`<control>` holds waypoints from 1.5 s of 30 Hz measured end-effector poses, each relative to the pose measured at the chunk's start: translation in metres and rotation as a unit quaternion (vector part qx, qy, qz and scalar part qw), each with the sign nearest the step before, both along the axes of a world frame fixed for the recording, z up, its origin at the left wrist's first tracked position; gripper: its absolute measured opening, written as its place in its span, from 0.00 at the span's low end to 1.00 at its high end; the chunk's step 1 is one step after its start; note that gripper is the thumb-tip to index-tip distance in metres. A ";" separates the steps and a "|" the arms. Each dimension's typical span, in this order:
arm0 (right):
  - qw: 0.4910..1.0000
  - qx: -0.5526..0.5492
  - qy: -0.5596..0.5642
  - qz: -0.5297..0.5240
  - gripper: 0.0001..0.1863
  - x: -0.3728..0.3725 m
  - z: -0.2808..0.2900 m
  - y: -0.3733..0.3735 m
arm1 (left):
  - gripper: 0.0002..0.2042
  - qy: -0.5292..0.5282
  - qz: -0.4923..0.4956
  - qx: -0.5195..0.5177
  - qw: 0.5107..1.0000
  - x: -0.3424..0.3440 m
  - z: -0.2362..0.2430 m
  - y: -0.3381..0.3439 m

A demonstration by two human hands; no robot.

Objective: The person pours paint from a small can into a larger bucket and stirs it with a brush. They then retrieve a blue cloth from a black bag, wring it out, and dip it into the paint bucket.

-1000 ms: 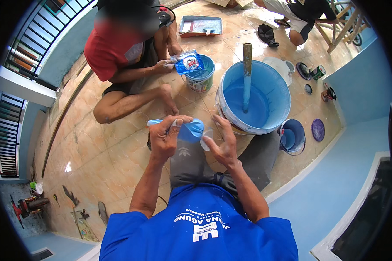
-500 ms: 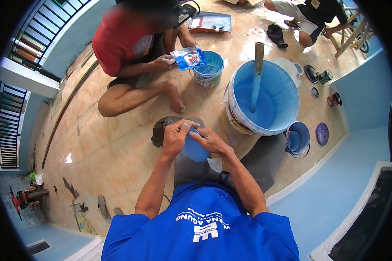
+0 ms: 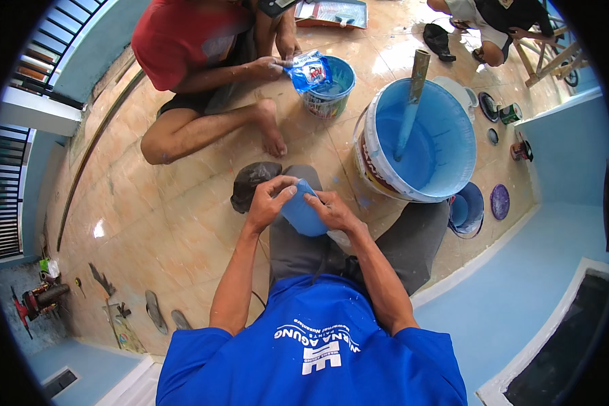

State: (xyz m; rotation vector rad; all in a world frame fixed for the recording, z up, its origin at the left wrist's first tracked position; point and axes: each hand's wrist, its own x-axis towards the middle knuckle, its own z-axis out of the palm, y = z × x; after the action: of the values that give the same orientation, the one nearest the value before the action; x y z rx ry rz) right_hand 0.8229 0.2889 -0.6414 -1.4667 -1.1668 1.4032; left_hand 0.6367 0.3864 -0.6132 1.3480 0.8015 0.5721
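Note:
Over my lap I hold a soft blue plastic bag (image 3: pixel 304 215) by its upper part. My left hand (image 3: pixel 269 203) pinches its left edge between thumb and fingers. On the other side, my right hand (image 3: pixel 333 212) grips the right edge, its thumb near the bag's top. A bit of clear, whitish plastic (image 3: pixel 340 237) shows under my right wrist. What the bag contains cannot be made out. To the right of my hands stands a big white bucket (image 3: pixel 368 159) of light blue paint, with a stick (image 3: pixel 413 101) leaning in it.
A person in a red shirt (image 3: pixel 183 47) sits cross-legged ahead, holding a blue-and-white packet (image 3: pixel 310 72) over a small paint pail (image 3: pixel 345 95). A dark bucket (image 3: pixel 476 210) and purple lid (image 3: pixel 500 202) lie by the right wall. A paint tray (image 3: pixel 331 13) sits far ahead.
My hands have shifted on the bag; its top now shows between them, and they sit slightly farther apart. The other person's packet is now nearer the small pail's opening.

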 end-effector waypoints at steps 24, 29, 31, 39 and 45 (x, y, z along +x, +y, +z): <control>0.917 0.312 -0.234 -0.081 0.05 -0.001 0.038 -0.003 | 0.01 -0.024 -0.004 0.229 0.973 0.027 0.035 -0.016; 0.910 0.341 -0.218 -0.093 0.04 -0.012 0.068 -0.007 | 0.02 -0.025 -0.002 0.202 0.979 0.014 0.061 -0.019; 0.917 0.323 -0.196 -0.129 0.04 -0.020 0.076 -0.012 | 0.02 -0.013 -0.014 0.173 0.985 0.007 0.063 -0.020; 0.924 0.287 -0.218 -0.129 0.04 -0.040 0.054 -0.034 | 0.06 -0.027 0.034 0.118 0.992 -0.009 0.034 -0.052; 0.934 0.265 -0.217 -0.106 0.04 -0.047 0.043 -0.052 | 0.04 0.015 0.036 0.156 0.987 -0.014 0.024 -0.067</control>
State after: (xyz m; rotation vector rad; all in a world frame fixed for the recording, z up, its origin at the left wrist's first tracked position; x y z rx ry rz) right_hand 0.7762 0.2371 -0.5986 -1.4765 -1.4623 0.5555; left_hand 0.6230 0.3189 -0.5894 1.6216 0.8103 0.7591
